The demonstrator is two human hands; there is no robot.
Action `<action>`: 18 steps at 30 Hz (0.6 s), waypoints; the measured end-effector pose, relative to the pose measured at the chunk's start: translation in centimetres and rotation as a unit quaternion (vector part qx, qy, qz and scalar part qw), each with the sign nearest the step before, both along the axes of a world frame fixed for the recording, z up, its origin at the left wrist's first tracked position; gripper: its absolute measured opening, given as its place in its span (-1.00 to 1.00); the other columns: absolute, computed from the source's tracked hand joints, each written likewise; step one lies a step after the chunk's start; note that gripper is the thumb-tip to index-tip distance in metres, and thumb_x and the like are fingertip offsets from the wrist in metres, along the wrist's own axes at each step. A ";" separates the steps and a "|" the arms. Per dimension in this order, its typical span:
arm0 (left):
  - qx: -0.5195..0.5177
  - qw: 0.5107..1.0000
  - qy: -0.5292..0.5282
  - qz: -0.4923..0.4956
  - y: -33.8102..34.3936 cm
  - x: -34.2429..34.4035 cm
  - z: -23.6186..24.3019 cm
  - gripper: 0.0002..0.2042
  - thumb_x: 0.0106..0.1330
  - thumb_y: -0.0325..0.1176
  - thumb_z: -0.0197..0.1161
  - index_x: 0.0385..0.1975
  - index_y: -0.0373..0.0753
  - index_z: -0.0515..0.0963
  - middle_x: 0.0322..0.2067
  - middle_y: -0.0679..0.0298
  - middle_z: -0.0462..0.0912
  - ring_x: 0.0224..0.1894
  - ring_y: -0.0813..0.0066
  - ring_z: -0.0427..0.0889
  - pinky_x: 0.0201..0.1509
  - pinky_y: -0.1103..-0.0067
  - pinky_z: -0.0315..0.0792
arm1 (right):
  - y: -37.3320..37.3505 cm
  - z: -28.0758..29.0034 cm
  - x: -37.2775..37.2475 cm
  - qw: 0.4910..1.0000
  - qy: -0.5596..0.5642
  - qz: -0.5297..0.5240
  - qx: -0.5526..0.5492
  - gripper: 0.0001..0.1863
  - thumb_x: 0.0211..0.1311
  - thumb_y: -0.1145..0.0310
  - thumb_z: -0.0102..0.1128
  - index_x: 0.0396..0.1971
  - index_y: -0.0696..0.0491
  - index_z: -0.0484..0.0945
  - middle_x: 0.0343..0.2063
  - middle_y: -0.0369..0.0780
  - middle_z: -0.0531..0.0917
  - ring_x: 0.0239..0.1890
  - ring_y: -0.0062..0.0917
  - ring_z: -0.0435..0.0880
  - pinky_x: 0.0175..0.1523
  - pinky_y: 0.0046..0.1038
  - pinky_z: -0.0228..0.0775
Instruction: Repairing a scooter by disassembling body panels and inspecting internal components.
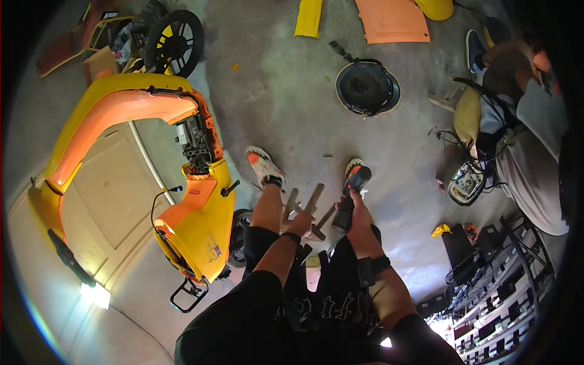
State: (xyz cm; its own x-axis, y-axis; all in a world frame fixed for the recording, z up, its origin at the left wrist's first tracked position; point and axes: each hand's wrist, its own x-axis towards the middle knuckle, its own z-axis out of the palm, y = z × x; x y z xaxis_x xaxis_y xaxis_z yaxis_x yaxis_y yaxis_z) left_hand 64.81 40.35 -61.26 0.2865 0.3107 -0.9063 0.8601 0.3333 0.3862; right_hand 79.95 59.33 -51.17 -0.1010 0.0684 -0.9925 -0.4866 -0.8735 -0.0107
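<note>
My right hand (360,214) is closed around a black, thick-bodied handheld tool (344,214) with a rounded end; its exact kind is not clear. In front of my knees, my left hand (299,225) is closed on a small wooden stool (314,198), whose bars or legs stick out past my fingers. Part of the stool is hidden by that hand and my legs. To the left stands a yellow and orange scooter (210,243) with an opening in its body, where a metal lock-like mechanism and wiring (193,143) show.
An upturned black helmet (367,87) lies on the floor ahead, beyond it orange (394,21) and yellow panels (308,18). A wheel (174,44) stands far left. Another person (535,152) sits at right beside a wired light unit (467,182). A rack (505,310) fills the lower right.
</note>
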 end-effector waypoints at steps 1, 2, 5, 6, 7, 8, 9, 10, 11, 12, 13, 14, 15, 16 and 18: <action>0.017 1.000 -0.005 0.006 1.4 0.0 -0.5 -0.51 -0.32 -0.33 0.57 -0.23 -0.07 0.65 -0.26 0.19 0.66 -0.12 0.16 0.63 -0.03 0.36 0.51 | 0.2 -0.7 1.0 0.999 -0.032 -0.010 -0.005 -0.70 0.26 0.13 0.13 -0.18 0.01 0.40 -0.49 -0.26 0.55 -0.49 -0.51 0.57 -0.36 -0.50 0.46; 0.013 0.999 0.007 0.038 2.0 -0.6 -1.2 -0.57 -0.30 -0.36 0.56 -0.29 -0.08 0.67 -0.33 0.20 0.68 -0.17 0.16 0.65 -0.07 0.36 0.52 | 0.8 -0.4 1.0 1.000 -0.024 -0.001 -0.007 -0.73 0.29 0.13 0.07 -0.20 0.00 0.39 -0.50 -0.24 0.54 -0.49 -0.51 0.55 -0.38 -0.51 0.45; -0.024 0.998 -0.019 0.047 4.2 -3.0 -3.5 -0.54 -0.29 -0.30 0.57 -0.25 -0.05 0.68 -0.33 0.18 0.68 -0.19 0.16 0.65 -0.08 0.37 0.51 | 2.5 0.4 -0.5 0.999 -0.038 -0.012 -0.016 -0.76 0.32 0.14 0.02 -0.24 0.01 0.38 -0.50 -0.22 0.54 -0.50 -0.50 0.55 -0.42 -0.50 0.44; -0.029 0.997 -0.020 0.066 4.1 -4.7 -4.2 -0.55 -0.29 -0.28 0.57 -0.26 -0.04 0.68 -0.35 0.20 0.69 -0.20 0.19 0.66 -0.08 0.39 0.51 | 3.4 0.6 -2.0 0.999 -0.049 -0.013 -0.013 -0.76 0.32 0.14 0.02 -0.24 0.01 0.38 -0.50 -0.22 0.54 -0.50 -0.50 0.55 -0.42 -0.50 0.44; -0.028 0.997 -0.030 0.067 4.3 -6.1 -5.1 -0.55 -0.29 -0.28 0.57 -0.26 -0.04 0.68 -0.35 0.20 0.69 -0.20 0.19 0.66 -0.08 0.39 0.51 | 4.3 0.7 -3.4 0.998 -0.065 -0.010 -0.021 -0.76 0.32 0.14 0.02 -0.25 0.01 0.38 -0.50 -0.22 0.55 -0.50 -0.49 0.56 -0.44 -0.50 0.43; -0.039 0.994 -0.047 0.094 4.7 -6.9 -5.5 -0.56 -0.29 -0.27 0.57 -0.27 -0.03 0.69 -0.33 0.21 0.70 -0.19 0.21 0.66 -0.08 0.40 0.51 | 5.2 1.0 -4.6 0.996 -0.084 -0.006 -0.033 -0.76 0.32 0.14 0.01 -0.25 0.01 0.38 -0.50 -0.22 0.56 -0.51 -0.47 0.57 -0.46 -0.49 0.43; -0.053 0.989 -0.061 0.122 5.1 -7.8 -5.8 -0.57 -0.28 -0.26 0.57 -0.27 -0.03 0.69 -0.32 0.22 0.70 -0.19 0.23 0.66 -0.09 0.41 0.51 | 6.0 1.2 -5.9 0.994 -0.101 0.000 -0.046 -0.76 0.32 0.14 0.00 -0.26 0.02 0.38 -0.50 -0.22 0.56 -0.52 -0.46 0.57 -0.47 -0.48 0.43; -0.064 0.985 -0.078 0.138 5.5 -8.5 -6.3 -0.64 -0.24 -0.28 0.55 -0.33 -0.03 0.69 -0.32 0.20 0.69 -0.19 0.19 0.65 -0.07 0.38 0.51 | 6.7 1.2 -7.5 0.991 -0.123 -0.035 -0.045 -0.72 0.30 0.11 0.02 -0.24 0.03 0.41 -0.49 -0.23 0.57 -0.49 -0.46 0.59 -0.46 -0.48 0.44; -0.067 0.983 -0.078 0.149 6.3 -9.2 -6.7 -0.64 -0.24 -0.28 0.55 -0.33 -0.03 0.69 -0.32 0.20 0.69 -0.19 0.19 0.65 -0.07 0.38 0.51 | 7.7 0.9 -9.1 0.991 -0.123 -0.024 -0.048 -0.72 0.30 0.11 0.02 -0.24 0.03 0.41 -0.49 -0.23 0.57 -0.49 -0.46 0.59 -0.46 -0.48 0.44; -0.061 0.983 -0.074 0.153 6.9 -9.3 -7.0 -0.63 -0.24 -0.27 0.54 -0.31 -0.01 0.68 -0.31 0.21 0.69 -0.19 0.19 0.65 -0.07 0.38 0.51 | 8.8 0.9 -10.6 0.991 -0.103 -0.071 -0.050 -0.71 0.29 0.10 0.03 -0.23 0.02 0.42 -0.49 -0.24 0.57 -0.49 -0.47 0.59 -0.45 -0.48 0.45; -0.056 0.984 -0.069 0.157 7.5 -9.4 -7.5 -0.62 -0.23 -0.25 0.54 -0.29 0.01 0.68 -0.30 0.22 0.69 -0.19 0.19 0.65 -0.06 0.37 0.51 | 10.0 0.8 -12.1 0.988 -0.081 -0.118 -0.055 -0.70 0.27 0.08 0.04 -0.23 0.02 0.43 -0.49 -0.25 0.57 -0.49 -0.49 0.59 -0.44 -0.49 0.46; -0.040 0.980 -0.066 0.184 7.4 -10.3 -8.2 -0.62 -0.21 -0.24 0.53 -0.28 0.01 0.68 -0.30 0.23 0.69 -0.18 0.18 0.65 -0.06 0.37 0.51 | 11.6 1.6 -14.4 0.998 -0.034 -0.057 -0.002 -0.70 0.27 0.08 0.06 -0.21 -0.01 0.44 -0.47 -0.28 0.57 -0.49 -0.51 0.58 -0.42 -0.50 0.45; -0.028 0.976 -0.062 0.205 7.1 -11.5 -8.9 -0.62 -0.19 -0.23 0.52 -0.26 0.02 0.68 -0.30 0.23 0.69 -0.18 0.18 0.65 -0.06 0.37 0.51 | 12.4 1.4 -16.5 0.999 -0.016 -0.036 -0.026 -0.72 0.26 0.08 0.07 -0.21 -0.03 0.43 -0.48 -0.30 0.54 -0.46 -0.53 0.58 -0.39 -0.49 0.45; -0.043 0.979 -0.062 0.192 7.9 -11.9 -9.2 -0.65 -0.13 -0.22 0.48 -0.24 0.03 0.67 -0.29 0.23 0.69 -0.17 0.17 0.65 -0.06 0.37 0.51 | 13.7 1.6 -19.3 0.999 -0.045 -0.025 -0.014 -0.71 0.24 0.08 0.10 -0.22 -0.03 0.43 -0.48 -0.31 0.54 -0.45 -0.53 0.57 -0.38 -0.48 0.45; -0.058 0.980 -0.060 0.180 9.6 -11.7 -10.3 -0.67 -0.06 -0.21 0.44 -0.22 0.04 0.66 -0.28 0.23 0.69 -0.16 0.17 0.65 -0.06 0.36 0.50 | 14.4 -0.8 -22.5 0.997 -0.074 -0.017 0.004 -0.68 0.19 0.06 0.18 -0.23 -0.03 0.42 -0.47 -0.33 0.52 -0.43 -0.53 0.57 -0.38 -0.47 0.45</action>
